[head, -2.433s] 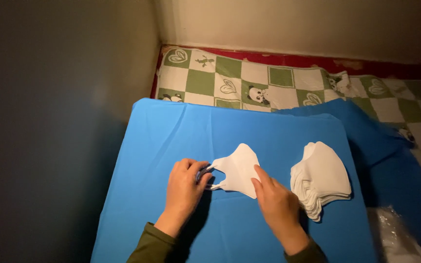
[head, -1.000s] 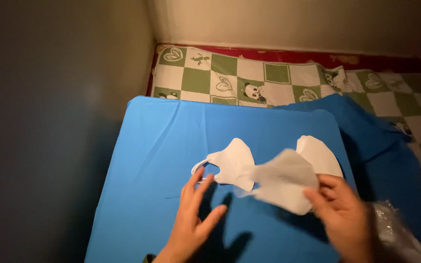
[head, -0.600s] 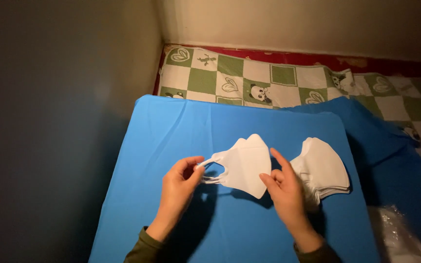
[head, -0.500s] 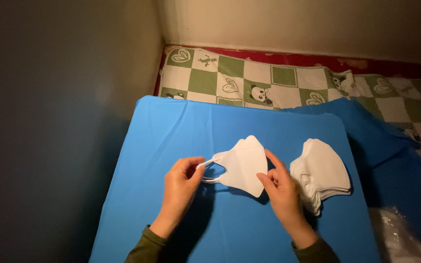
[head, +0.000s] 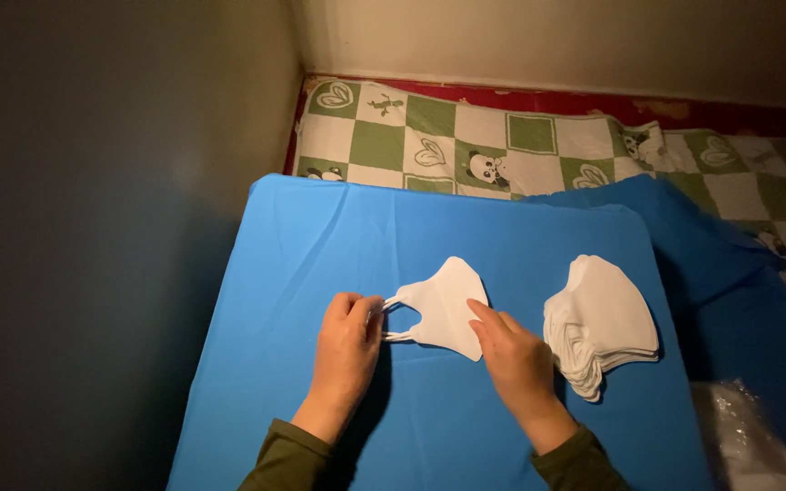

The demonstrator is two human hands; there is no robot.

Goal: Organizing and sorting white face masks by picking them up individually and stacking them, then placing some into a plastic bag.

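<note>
Since half a second ago, mask lowered flat onto blue cloth, both hands pressing it.

Blue cloth (head: 302, 273) covers the near surface; green-and-white checked mat (head: 520, 145) lies far behind it, dark wall at left. Stack of white masks (head: 602, 323) sits right of centre, same spot as before, just beside the right hand but apart from it. Single white mask (head: 443, 305) now rests on the cloth at centre, no longer lifted. Left hand (head: 347, 350) pinches the ear loop (head: 395, 320) at the mask's left end, fingers closed on it. Right hand (head: 516, 359) is open, fingertips laid on the mask's right lower edge. Likely smoothing or folding this piece. Clear plastic bag (head: 748, 436) at near right corner, untouched.
</note>
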